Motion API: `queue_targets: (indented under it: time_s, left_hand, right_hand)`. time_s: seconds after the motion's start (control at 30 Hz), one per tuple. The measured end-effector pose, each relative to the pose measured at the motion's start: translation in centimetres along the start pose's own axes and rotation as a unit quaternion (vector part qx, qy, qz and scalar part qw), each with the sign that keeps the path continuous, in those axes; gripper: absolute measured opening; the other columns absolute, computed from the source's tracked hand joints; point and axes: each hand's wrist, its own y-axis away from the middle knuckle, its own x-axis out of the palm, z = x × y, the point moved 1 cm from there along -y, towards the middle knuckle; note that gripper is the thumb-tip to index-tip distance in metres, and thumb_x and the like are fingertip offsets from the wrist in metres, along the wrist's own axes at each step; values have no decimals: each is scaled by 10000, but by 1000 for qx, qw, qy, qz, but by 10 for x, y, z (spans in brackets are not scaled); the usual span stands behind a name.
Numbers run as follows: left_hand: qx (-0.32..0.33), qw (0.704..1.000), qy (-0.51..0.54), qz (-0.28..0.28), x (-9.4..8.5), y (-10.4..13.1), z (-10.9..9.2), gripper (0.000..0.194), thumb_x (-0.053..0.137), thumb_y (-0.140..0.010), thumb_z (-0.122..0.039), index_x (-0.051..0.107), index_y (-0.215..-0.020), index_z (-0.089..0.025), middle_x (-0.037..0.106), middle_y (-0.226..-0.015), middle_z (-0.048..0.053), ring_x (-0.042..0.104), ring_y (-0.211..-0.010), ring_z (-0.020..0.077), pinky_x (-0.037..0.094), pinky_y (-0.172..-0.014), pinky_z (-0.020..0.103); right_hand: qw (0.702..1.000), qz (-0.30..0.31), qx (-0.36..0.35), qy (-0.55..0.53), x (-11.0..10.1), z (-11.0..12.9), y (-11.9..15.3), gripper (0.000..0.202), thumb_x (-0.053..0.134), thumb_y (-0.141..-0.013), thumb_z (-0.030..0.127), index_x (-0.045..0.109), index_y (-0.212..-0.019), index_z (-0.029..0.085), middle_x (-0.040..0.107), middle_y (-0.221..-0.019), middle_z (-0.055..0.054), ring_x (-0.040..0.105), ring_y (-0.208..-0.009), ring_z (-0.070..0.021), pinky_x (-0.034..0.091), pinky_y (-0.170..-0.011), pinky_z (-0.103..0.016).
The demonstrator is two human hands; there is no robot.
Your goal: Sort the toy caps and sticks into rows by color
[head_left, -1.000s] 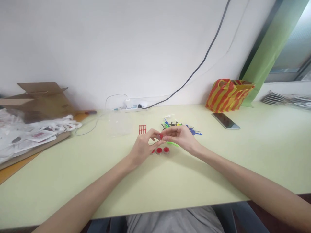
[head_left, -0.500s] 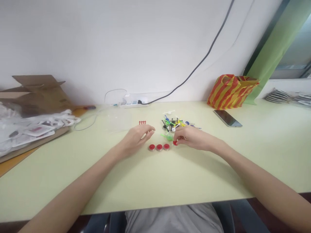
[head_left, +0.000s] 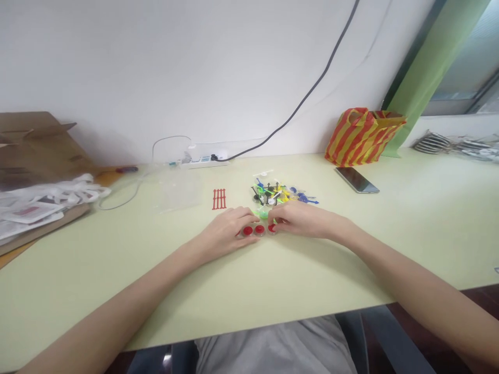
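Several round red-topped pieces with clear rims stand in a row on the table; one red-topped piece [head_left: 248, 231] lies between the parted thumb and fingers of my left hand [head_left: 224, 231]. That hand reaches around the row's left end, fingers apart, partly hiding the leftmost piece. At the right end, my right hand [head_left: 292, 218] pinches another red-topped piece [head_left: 272, 228], half covered by the fingers. Just behind the hands is a pile of small coloured plastic parts [head_left: 278, 193], black, green, yellow, blue and white. Red arrow-shaped sticks [head_left: 219, 199] lie side by side beyond my left hand.
A clear plastic bag [head_left: 177, 192] and a power strip [head_left: 205, 160] lie toward the wall. A phone [head_left: 356, 179] and a red-yellow striped bag [head_left: 362, 137] are at the right. On the left are a cardboard box [head_left: 39, 143] and white packaging [head_left: 50, 200].
My left hand has moved right and toward me, from behind the row to around its left end. The right hand has brought its red-topped piece down beside the others. The view has shifted slightly.
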Motion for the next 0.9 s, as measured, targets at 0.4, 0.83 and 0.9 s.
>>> queue_targets:
  time_s: [0.4,0.83,0.9]
  left_hand:
    - [-6,999,40,30,-5,0,3,267,632,-994,-440,716,-1164,-252,684,-1093,72,645,-981,233,478,-844,329]
    - [-99,987,90,85,-32,12,20,366,765,-852,-502,644,-1064,-229,675,-1042,32,628,-932,213,454,-790,303]
    - [-109,985,95,91,-33,13,22,355,767,-848,-498,641,-1043,-229,672,-1020,25,622,-908,206,449,-769,296]
  right_hand:
    - [994,-83,-47,50,8,5,-1,268,648,-996,382,723,-1149,175,677,-1037,-107,625,-934,-233,413,-757,-309]
    - [985,-129,-86,80,27,6,-8,333,627,-1008,386,733,-1178,120,680,-1025,-134,598,-1014,-271,451,-877,-380]
    - [985,-126,-84,77,26,5,-8,322,630,-1007,381,741,-1154,117,684,-1011,-129,601,-1002,-268,448,-869,-376]
